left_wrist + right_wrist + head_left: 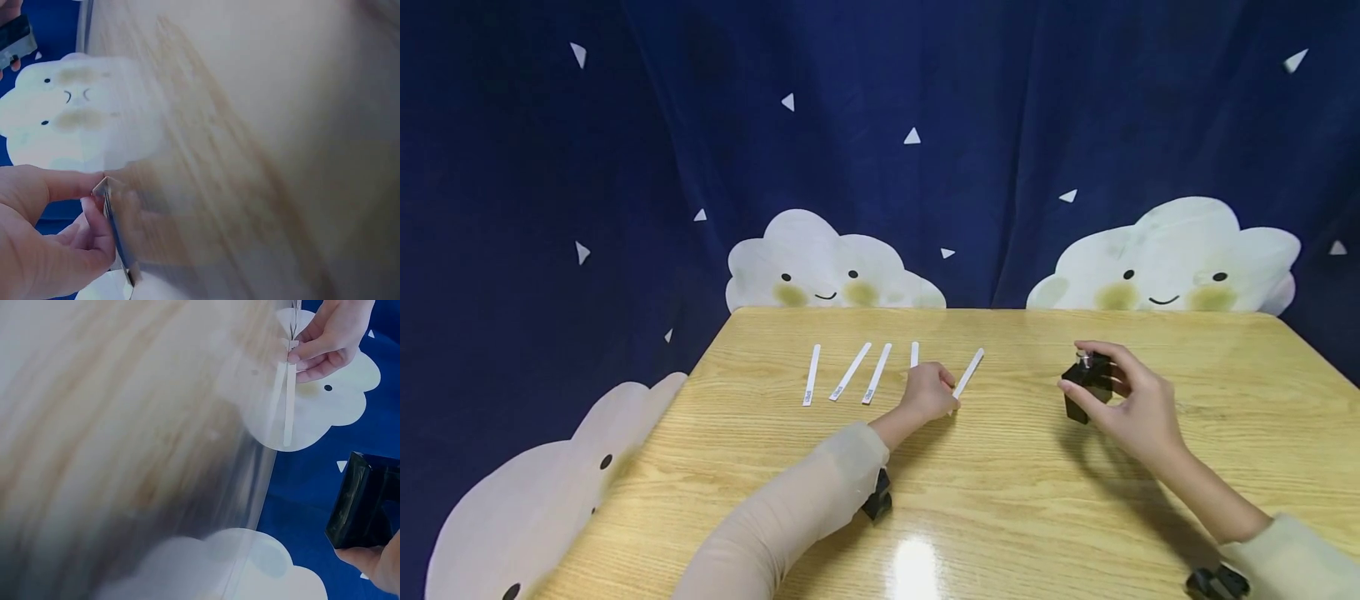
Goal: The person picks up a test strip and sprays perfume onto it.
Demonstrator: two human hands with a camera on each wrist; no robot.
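My left hand (928,390) pinches the near end of the rightmost white paper test strip (968,372), low over the table. In the right wrist view that strip (290,409) points away from the fingertips. My right hand (1138,408) grips a black, square-sided perfume bottle (1078,403) above the table, thumb on its side and index finger up by the silver spray top (1084,359). More strips lie left of my left hand: one slanted strip (850,372), one at the far left (812,375), and one strip (914,354) partly hidden behind the hand.
The wooden table (1000,500) bears a bright glare spot near its front. Behind it hangs a dark blue curtain (850,150) with white triangles and smiling clouds. Dark wrist devices (877,497) sit under both sleeves.
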